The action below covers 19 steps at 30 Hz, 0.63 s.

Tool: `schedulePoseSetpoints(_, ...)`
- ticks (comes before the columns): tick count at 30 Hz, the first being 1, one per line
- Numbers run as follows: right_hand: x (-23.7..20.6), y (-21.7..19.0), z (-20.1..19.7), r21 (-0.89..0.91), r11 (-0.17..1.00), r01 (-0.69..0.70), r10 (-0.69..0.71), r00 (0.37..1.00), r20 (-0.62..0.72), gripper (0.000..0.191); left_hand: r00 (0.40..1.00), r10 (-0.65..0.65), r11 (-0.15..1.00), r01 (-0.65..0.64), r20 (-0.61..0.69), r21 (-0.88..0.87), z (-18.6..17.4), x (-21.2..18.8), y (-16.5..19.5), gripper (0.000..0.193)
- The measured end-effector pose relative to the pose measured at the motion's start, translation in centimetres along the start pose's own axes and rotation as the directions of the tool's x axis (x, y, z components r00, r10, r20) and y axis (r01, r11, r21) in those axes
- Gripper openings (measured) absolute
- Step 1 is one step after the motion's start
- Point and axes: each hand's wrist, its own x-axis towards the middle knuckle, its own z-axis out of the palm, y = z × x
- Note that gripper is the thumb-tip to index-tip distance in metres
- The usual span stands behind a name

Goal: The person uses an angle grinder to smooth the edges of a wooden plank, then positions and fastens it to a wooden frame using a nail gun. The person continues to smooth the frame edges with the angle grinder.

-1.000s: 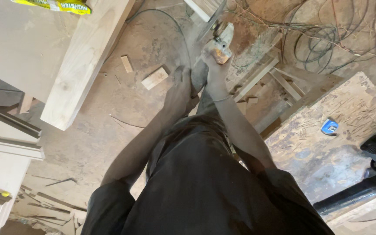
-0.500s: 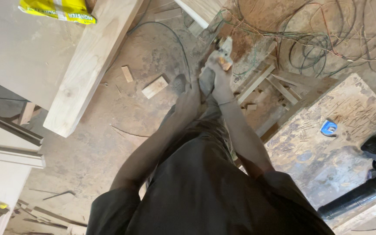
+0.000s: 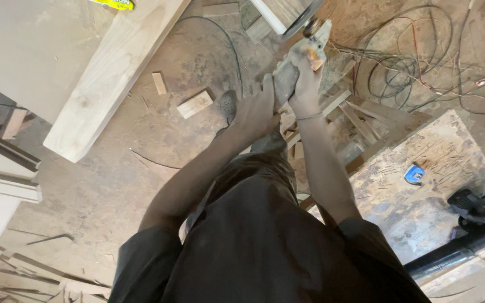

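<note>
At the far left a pale tabletop (image 3: 23, 50) fills the upper corner, with a yellow package (image 3: 113, 4) at its top edge. A thick, light wooden beam (image 3: 113, 78) slants down from the top of the frame to the dusty floor (image 3: 102, 191). Just right of the beam's lower half lie a small wood offcut (image 3: 159, 83) and a larger flat wood block (image 3: 194, 104), apart from each other.

The left hand (image 3: 256, 109) reaches forward at the centre, its fingers stretched toward the rear of the angle grinder (image 3: 301, 59); from this angle it looks to rest against the tool, though I cannot tell how tight its grip is. The right hand (image 3: 305, 90) sits just beside it, its grip wrapped around the grinder body. The grinder is held above the floor near the top middle, its head up against a light wooden board (image 3: 279, 12). Under the hands lies a heap of wood slats (image 3: 355, 112).

Further right, tangled cables (image 3: 416, 62) spread over the ground. Below them is a worn plywood sheet (image 3: 422, 191) with a blue tape measure (image 3: 414, 174) on it, and a black power tool (image 3: 481, 205) at the right edge.
</note>
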Motion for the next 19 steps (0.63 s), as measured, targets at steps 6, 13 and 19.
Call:
schedulePoseSetpoints(6, -5.5, 2.1, 0.1, -0.068, 0.977, -0.200, 0.197, 0.979, -0.041, 0.024, 0.978, 0.127, 0.990, -0.135, -0.163, -0.039, 1.6, -4.6, -3.5, 0.097)
schedulePoseSetpoints(13, -5.9, 3.5, -0.1, -0.076, 0.970, -0.231, 0.226, 0.972, -0.064, 0.024, 0.997, 0.016, 1.000, -0.015, -0.077, 0.006, 3.0, -4.9, -4.1, 0.092)
schedulePoseSetpoints(19, 0.0, -0.5, -1.6, 0.055, 0.927, -0.371, 0.366, 0.926, 0.092, 0.025, 0.995, -0.060, 0.994, 0.052, 0.076, 0.100, -0.1, 0.4, 0.9, 0.092)
